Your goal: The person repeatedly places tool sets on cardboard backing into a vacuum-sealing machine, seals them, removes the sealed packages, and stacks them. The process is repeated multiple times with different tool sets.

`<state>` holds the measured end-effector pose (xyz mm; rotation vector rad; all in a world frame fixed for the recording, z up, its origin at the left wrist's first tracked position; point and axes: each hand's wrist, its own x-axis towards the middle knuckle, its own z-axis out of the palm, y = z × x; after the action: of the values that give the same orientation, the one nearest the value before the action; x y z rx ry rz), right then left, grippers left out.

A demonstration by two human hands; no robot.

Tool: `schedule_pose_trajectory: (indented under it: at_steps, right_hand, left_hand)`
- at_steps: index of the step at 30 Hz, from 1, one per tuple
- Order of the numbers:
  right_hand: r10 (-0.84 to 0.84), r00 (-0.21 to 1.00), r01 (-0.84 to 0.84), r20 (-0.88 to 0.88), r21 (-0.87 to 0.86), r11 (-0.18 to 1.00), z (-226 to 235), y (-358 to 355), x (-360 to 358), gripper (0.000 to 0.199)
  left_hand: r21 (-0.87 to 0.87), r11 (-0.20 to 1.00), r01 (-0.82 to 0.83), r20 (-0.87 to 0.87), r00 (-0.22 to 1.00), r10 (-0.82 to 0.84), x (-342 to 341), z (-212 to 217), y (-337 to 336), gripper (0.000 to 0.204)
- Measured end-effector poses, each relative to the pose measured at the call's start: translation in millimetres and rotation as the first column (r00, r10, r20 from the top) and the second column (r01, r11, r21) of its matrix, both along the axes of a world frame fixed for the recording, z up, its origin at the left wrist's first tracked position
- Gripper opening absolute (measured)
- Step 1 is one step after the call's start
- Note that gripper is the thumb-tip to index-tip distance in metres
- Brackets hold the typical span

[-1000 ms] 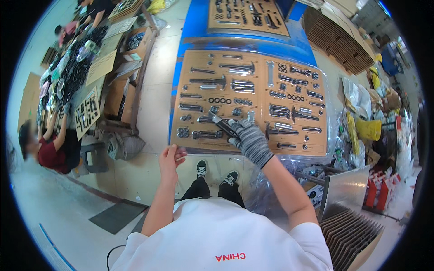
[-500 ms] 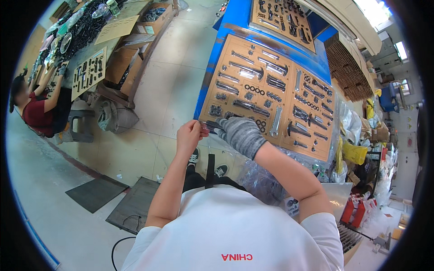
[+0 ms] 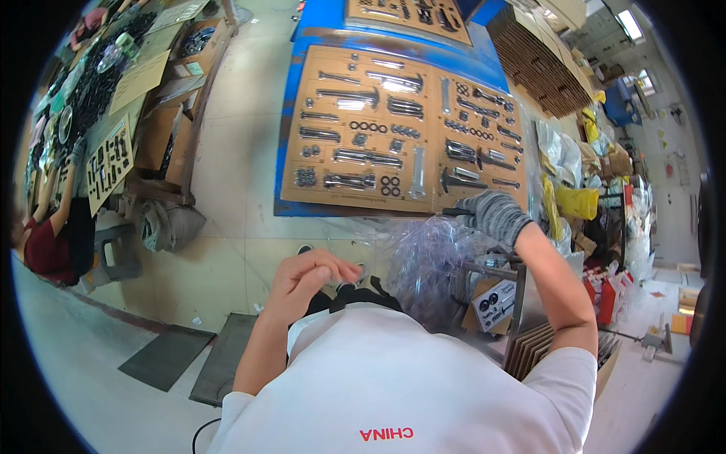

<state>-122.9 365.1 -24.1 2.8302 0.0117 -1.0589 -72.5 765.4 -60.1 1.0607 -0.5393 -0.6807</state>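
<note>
your gloved right hand (image 3: pixel 491 216) at three o'clock grips a dark tool (image 3: pixel 452 212), mostly hidden in your grasp, its kind unclear. at seven o'clock your bare left hand (image 3: pixel 306 276) hangs half open, palm out of sight. the film-covered tool board (image 3: pixel 432 113) lies at twelve o'clock; the second board (image 3: pixel 386 25) beyond is cut off.

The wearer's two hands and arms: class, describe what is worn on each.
The right hand wears a knitted-looking glove streaked grey and black. The left hand is ungloved. Both forearms are uncovered below short white sleeves.
</note>
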Motion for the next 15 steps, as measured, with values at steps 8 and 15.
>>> schedule_pose_trajectory:
  at_steps: [8, 15]
  right_hand:
    - [-0.127, 0.990, 0.107, -0.065, -0.251, 0.962, 1.5, -158.3, -97.1, 0.029]
    - [-0.256, 0.960, 0.146, -0.112, -0.579, 0.802, -1.9, -209.9, -97.2, 0.023]
  left_hand:
    - [0.332, 0.920, 0.208, -0.305, 0.947, -0.104, 25.6, -3.1, 16.7, 0.032]
    - [0.778, 0.455, -0.433, 0.200, 0.857, 0.474, 137.1, -110.7, 8.8, 0.035]
